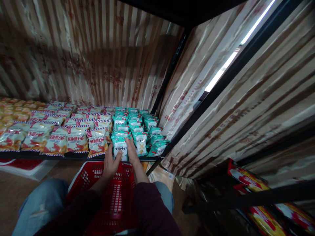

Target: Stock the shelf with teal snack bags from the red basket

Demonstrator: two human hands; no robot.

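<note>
A teal and white snack bag (119,148) stands at the front edge of a low dark shelf (49,155). My left hand (110,164) grips its lower left side, thumb across the front. On the bag's right edge lies my right hand (131,151), fingers wrapped round it. Behind it stand several rows of the same teal bags (137,126). Dark red sleeves cover both forearms.
Rows of white, red and orange snack bags (73,139) fill the shelf to the left. A red plastic basket (115,193) sits on my lap below the shelf. Striped wrapping lines the back and right side. Red and yellow packs (248,183) lie at lower right.
</note>
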